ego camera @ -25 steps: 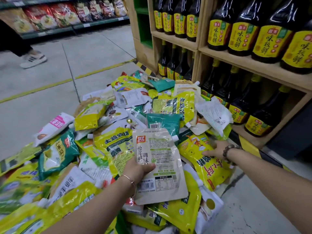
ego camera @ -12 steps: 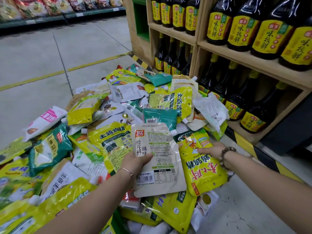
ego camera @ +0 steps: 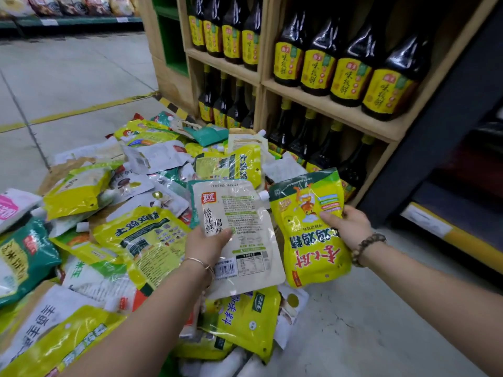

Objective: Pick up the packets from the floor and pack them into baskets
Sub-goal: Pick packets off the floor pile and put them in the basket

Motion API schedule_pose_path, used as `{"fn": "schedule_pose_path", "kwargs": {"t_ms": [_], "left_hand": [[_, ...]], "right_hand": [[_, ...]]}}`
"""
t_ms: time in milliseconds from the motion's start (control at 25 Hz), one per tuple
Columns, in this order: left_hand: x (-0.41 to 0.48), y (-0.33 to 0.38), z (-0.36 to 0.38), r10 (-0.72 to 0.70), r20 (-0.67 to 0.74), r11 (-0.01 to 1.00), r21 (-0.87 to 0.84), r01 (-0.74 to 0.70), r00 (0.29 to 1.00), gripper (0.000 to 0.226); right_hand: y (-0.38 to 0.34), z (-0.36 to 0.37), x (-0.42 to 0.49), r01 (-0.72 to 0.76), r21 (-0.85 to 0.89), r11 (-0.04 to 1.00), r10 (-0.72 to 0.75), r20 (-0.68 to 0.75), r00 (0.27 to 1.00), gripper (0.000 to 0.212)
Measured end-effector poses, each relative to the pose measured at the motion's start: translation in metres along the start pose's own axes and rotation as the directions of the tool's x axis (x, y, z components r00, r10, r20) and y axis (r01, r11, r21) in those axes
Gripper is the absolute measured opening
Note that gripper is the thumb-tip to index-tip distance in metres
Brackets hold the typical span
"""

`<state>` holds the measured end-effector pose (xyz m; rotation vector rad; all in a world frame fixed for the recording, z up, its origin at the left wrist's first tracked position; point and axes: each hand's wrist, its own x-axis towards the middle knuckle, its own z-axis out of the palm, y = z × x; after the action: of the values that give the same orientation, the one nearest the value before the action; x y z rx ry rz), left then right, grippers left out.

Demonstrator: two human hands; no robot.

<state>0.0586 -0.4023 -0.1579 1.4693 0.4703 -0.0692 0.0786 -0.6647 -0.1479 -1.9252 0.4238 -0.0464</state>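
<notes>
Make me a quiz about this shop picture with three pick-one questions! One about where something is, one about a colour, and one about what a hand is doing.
1. Where do the dark sauce bottles stand?
A. On the wooden shelf
B. In a basket
C. On the floor

2. What colour is the spouted pouch in the right hand?
A. Pink
B. Blue
C. Yellow-green

3. What is the left hand doing?
A. Lying flat on the floor
B. Gripping a white pouch
C. Hanging empty

Answers: 1 A, the bottles fill the shelf's cubbies. 2 C, its front is yellow with a green top. 3 B, the thumb lies across the pouch's printed face.
</notes>
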Motion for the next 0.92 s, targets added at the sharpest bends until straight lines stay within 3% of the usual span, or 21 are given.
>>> {"fn": "schedule_pose_path", "kwargs": {"t_ms": [160,320,600,920], "left_hand": [[-0.013,0.009,0.036,0.055,0.041,0.998,-0.008,-0.054,0.998,0.016],[-0.043,0.013,0.083,0.021,0.101,0.994,-0.108,-0.010,0.995,0.020],[-0.103,0.027,0.158,0.057,0.315,0.993,-0.121,-0.020,0.947,0.019],[-0.195,0.048,0.197,0.158,0.519,0.985,-0.148,-0.093,0.840,0.020]], "right_hand": [[-0.010,-0.043,-0.032,0.051,0.031,0.998,-0.045,-0.182,0.982,0.023],[-0.020,-0.089,-0.064,0.123,-0.021,0.992,-0.122,-0.366,0.922,0.018],[-0.040,-0.183,-0.119,0.148,-0.111,0.983,-0.185,-0.527,0.830,0.019],[-0.046,-0.272,-0.201,0.107,-0.169,0.980,-0.194,-0.671,0.716,0.015]]}}
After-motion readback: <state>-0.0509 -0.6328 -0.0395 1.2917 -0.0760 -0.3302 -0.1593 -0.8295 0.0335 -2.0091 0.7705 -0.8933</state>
